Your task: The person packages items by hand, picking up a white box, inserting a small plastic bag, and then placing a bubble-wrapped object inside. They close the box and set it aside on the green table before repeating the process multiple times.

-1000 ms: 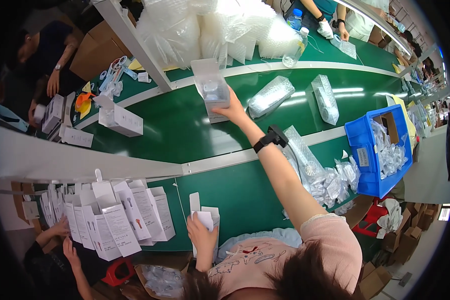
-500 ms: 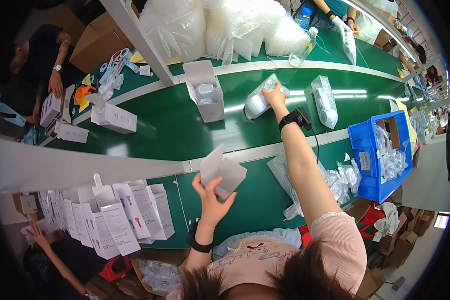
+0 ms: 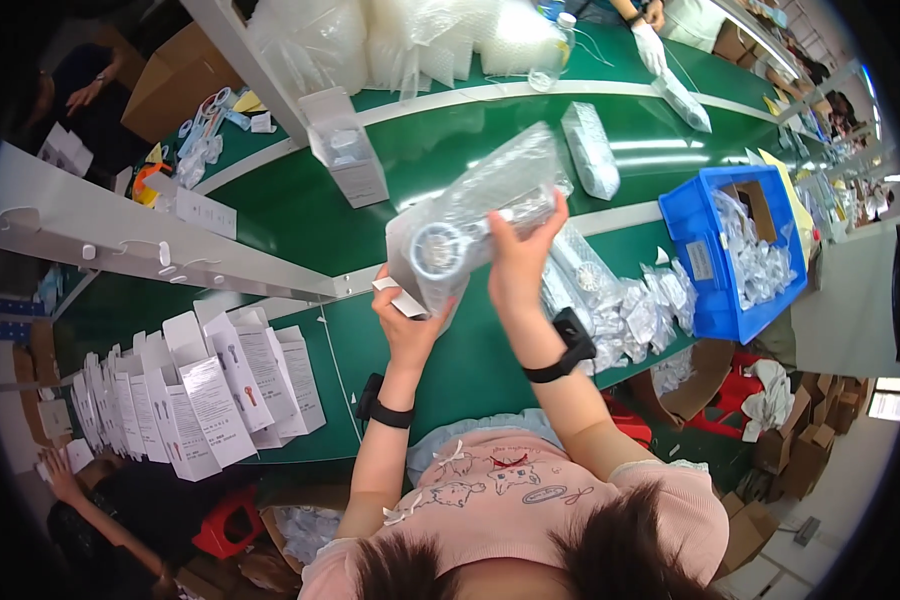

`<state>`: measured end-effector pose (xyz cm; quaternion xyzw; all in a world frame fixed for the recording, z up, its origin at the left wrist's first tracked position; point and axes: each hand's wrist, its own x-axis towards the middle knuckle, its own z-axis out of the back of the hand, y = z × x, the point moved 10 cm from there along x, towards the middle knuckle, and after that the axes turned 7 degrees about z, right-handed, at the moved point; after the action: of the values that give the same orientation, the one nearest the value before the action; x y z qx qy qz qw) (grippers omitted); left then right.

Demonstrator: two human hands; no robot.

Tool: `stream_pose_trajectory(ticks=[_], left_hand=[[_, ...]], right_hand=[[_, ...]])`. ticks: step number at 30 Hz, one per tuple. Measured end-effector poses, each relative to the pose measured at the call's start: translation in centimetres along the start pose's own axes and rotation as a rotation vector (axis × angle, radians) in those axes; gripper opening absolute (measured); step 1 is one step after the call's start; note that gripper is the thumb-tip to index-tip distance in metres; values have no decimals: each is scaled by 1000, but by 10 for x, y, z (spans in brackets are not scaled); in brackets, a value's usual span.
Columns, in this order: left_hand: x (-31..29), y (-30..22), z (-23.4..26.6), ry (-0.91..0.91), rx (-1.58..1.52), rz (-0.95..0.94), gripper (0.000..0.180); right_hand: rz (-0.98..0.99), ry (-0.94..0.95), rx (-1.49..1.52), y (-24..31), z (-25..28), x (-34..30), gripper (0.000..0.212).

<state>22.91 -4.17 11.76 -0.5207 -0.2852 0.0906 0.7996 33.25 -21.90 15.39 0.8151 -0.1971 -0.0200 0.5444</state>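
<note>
My right hand grips a handheld fan in bubble wrap, its round head showing through the clear film. My left hand holds a small white carton, flap raised, and the fan's head lies over the carton's open end. How far the head reaches inside is hidden by the wrap. Beyond my hands, on the green belt, stands an open white carton with a wrapped item inside. Another bubble-wrapped item lies on the belt to its right.
Rows of upright white cartons stand at left on the green table. Small clear bags lie right of my hands, beside a blue bin of more bags. A metal post rises at far left. A co-worker's gloved hand is across the belt.
My right hand has lifted the wrapped fan off the belt and brought it back to the carton in my left hand. The view has shifted a little. The gloved co-worker's wrapped item now lies lower.
</note>
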Motion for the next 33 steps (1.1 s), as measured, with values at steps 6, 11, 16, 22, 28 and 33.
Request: stream_pose_trajectory(ticks=[6, 11, 16, 22, 28, 33], left_hand=[[-6, 6, 6, -206, -82, -11, 72], [-14, 17, 1, -137, -62, -16, 74], [-35, -4, -4, -2, -36, -261, 77], [-50, 16, 23, 30, 41, 48, 75], [-43, 12, 20, 43, 154, 54, 73], [-38, -7, 22, 51, 97, 49, 74]], right_hand=[[585, 297, -407, 28, -41, -52, 67], [613, 844, -734, 26, -70, -73, 48], [658, 871, -705, 49, -2, -40, 29], [-66, 556, -1785, 9, 238, 60, 35], [36, 638, -1837, -23, 274, 51, 26], [330, 441, -1537, 15, 268, 56, 18]])
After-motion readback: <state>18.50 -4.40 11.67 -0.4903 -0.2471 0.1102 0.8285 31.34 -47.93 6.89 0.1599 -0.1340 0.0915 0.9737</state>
